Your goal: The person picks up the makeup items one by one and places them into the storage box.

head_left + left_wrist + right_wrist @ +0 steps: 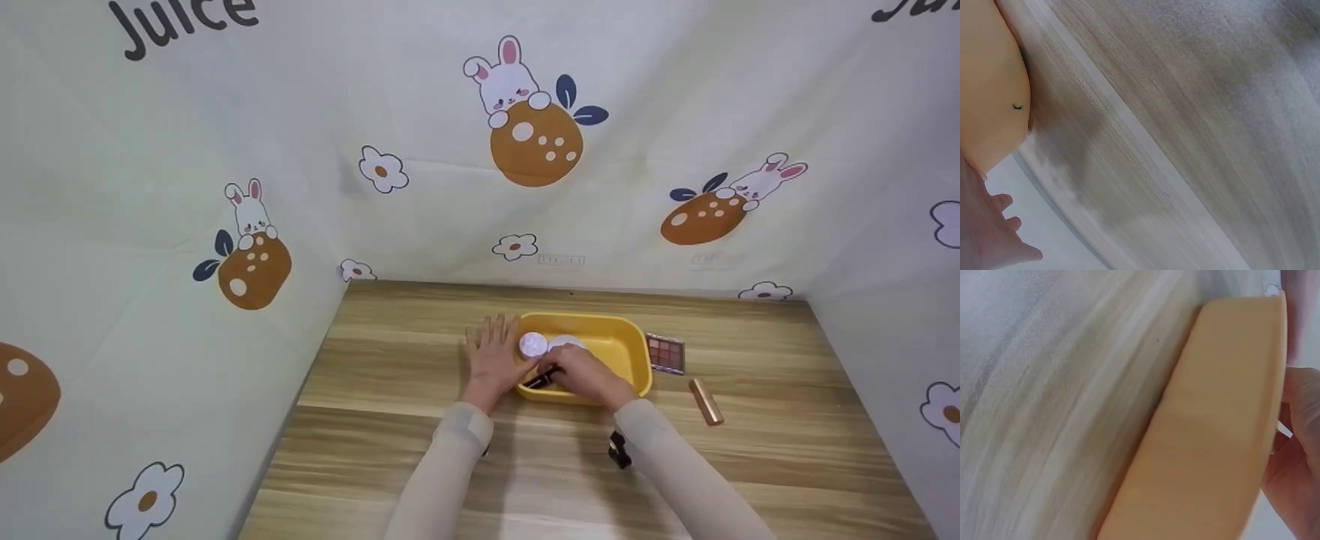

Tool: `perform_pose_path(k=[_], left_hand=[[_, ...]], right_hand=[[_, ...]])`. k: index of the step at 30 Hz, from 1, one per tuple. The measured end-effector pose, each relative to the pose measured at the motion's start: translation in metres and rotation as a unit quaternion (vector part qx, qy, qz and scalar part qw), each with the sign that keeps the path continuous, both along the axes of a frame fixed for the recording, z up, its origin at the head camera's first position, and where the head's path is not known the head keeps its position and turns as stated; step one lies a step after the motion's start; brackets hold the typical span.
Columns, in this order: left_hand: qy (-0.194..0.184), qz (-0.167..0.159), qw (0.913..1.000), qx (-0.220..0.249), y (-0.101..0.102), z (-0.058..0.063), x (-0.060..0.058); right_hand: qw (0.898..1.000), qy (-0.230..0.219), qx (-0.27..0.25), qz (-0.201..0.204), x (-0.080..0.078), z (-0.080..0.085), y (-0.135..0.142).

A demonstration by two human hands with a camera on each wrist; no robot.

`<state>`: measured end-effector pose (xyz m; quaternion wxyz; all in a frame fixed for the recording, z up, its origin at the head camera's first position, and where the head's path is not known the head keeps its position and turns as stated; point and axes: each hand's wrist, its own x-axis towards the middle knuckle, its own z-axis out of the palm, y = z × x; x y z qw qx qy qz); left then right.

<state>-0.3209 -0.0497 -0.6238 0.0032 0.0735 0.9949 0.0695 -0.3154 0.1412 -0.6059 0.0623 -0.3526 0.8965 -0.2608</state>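
A yellow plastic basket [613,352] stands on the wooden table. My left hand [493,360] lies at its left end, fingers spread and straight, thumb over the rim. Reaching inside, my right hand [585,373] pinches a dark, shiny cosmetic tube [538,379] near the front left corner; its exact kind cannot be told. A round white patterned container [533,344] sits at the basket's left end, and a second pale round item [565,342] is partly hidden behind my right hand. The right wrist view shows that hand [1303,439] beyond the basket wall [1207,422].
Right of the basket lies an eyeshadow palette [666,354], touching or nearly touching it. A rose-gold lipstick-like tube [706,402] rests farther right on the wooden table [390,450]. Printed cloth walls [420,225] enclose the table at the back and sides.
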Motion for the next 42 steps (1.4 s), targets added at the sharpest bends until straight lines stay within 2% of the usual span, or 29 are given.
perform_pose_path(k=[5, 10, 14, 18, 23, 29, 32, 36, 42], left_hand=[[0.001, 0.002, 1.0000, -0.001, 0.000, 0.001, -0.003], [-0.003, 0.006, 0.9999, 0.011, -0.001, 0.003, -0.006], [-0.001, 0.004, 0.9998, 0.021, -0.003, 0.004, -0.006], [0.013, 0.003, 0.9996, 0.023, -0.005, 0.005, -0.006], [0.021, 0.003, 0.9994, 0.027, -0.005, 0.004, -0.004], [0.018, -0.001, 0.9996, 0.020, -0.005, 0.006, -0.002], [0.015, -0.003, 0.9998, 0.016, -0.005, 0.006, 0.000], [0.011, -0.001, 0.9998, 0.014, -0.004, 0.007, 0.002], [0.003, -0.003, 1.0000, 0.008, 0.000, 0.004, 0.003]], right_hand=[[0.998, -0.018, -0.005, -0.056, -0.003, 0.018, 0.017], [0.996, 0.019, 0.003, -0.088, -0.010, 0.034, 0.041], [0.991, 0.034, 0.007, -0.126, -0.014, 0.041, 0.064], [0.985, 0.039, 0.007, -0.166, -0.014, 0.043, 0.087], [0.977, 0.049, 0.019, -0.209, -0.011, 0.035, 0.120], [0.959, 0.077, 0.031, -0.272, 0.002, 0.029, 0.161], [0.953, 0.046, 0.053, -0.293, 0.013, 0.025, 0.177], [0.949, -0.022, 0.099, -0.299, 0.025, 0.014, 0.194], [0.935, -0.109, 0.127, -0.313, 0.038, 0.000, 0.205]])
